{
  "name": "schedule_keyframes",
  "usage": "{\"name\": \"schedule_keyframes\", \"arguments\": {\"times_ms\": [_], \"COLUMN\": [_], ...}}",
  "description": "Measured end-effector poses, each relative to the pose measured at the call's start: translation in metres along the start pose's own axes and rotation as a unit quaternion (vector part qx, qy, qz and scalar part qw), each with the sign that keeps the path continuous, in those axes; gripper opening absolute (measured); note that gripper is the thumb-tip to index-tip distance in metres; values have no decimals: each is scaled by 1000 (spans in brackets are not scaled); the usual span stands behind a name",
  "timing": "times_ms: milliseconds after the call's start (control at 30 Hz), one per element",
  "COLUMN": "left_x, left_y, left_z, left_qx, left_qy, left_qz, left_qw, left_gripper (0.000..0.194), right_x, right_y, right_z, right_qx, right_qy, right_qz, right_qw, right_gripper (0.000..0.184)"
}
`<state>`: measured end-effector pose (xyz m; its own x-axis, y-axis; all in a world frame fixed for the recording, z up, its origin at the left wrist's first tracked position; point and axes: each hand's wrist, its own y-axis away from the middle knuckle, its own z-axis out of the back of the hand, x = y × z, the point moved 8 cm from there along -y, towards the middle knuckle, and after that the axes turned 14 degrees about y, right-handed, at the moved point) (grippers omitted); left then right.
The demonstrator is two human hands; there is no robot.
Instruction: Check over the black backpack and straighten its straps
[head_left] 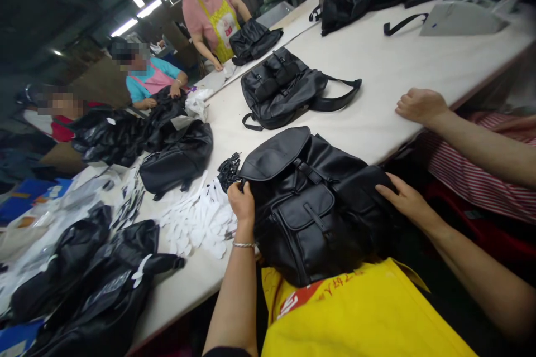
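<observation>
- The left hand [243, 201] pinches the backpack [310, 201] at its upper left corner, just under the flap [276, 153], fingers curled tight around the edge or something small there; what exactly sits in the pinch I cannot tell.
- The right hand [402, 201] lies flat and spread on the backpack's right side, pressing it down, gripping nothing.
- The backpack lies face up at the near edge of the table [389, 67], its lower end resting against the wearer's yellow apron [360, 312], front pocket [310, 215] and strap uppermost.
- To do this well, I would judge the flat hand should keep steady weight on the bag so the soft leather does not slide while the pinching hand works the corner; short, close finger movements suit that tight spot better than a pull.
- Just left of the backpack lies a heap of white tags [201, 223], with a small pile of black pieces [228, 170] beside the flap, both within easy reach of the pinching hand.
- Beyond the backpack lies a second bag [285, 86]; to its right another person's hand [419, 106] rests on the table, well apart from the work.
- Across the table from the backpack, other people handle more black bags [176, 159].
</observation>
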<state>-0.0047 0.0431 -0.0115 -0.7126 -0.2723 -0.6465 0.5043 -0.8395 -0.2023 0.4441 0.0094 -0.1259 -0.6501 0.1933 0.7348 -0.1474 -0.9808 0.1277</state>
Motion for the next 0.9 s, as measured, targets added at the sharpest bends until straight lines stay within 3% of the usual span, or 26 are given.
{"name": "schedule_keyframes", "arguments": {"times_ms": [67,100,133,200,267,333,433,500,567,633,700,833,900], "left_x": [-5,-3,1,9,11,6,-3,-9,-13,-17,-17,-6,-1], "left_y": [35,55,76,119,150,161,157,154,155,156,158,175,182], "left_z": [12,11,6,-11,-23,-29,-33,-35,-35,-30,-25,-27,-23], "left_qx": [3,38,93,223,304,325,330,346,363,363,355,392,371], "left_qy": [34,69,108,184,221,230,215,196,166,121,77,96,151], "left_qz": [4,23,60,158,221,224,194,171,143,108,87,147,207], "left_qw": [999,997,988,944,900,889,899,902,905,918,928,903,892], "left_gripper": [30,32,35,41,42,42,41,41,43,48,52,52,48], "right_x": [-4,-4,-3,9,39,81,131,148,151,143,134,139,145], "right_y": [2,4,6,14,26,44,70,82,84,80,76,78,83], "right_z": [-2,-3,-3,4,21,37,45,37,17,-14,-41,-73,-81], "right_qx": [-2,-4,-9,-48,-129,-198,-212,-175,-81,52,133,155,148], "right_qy": [-19,-25,-21,28,100,143,151,156,134,87,55,18,-2], "right_qz": [6,7,5,6,44,121,229,272,275,226,161,133,147], "right_qw": [1000,1000,1000,998,986,962,938,933,949,969,976,979,978], "right_gripper": [54,54,54,57,57,46,26,23,28,38,46,45,37]}}
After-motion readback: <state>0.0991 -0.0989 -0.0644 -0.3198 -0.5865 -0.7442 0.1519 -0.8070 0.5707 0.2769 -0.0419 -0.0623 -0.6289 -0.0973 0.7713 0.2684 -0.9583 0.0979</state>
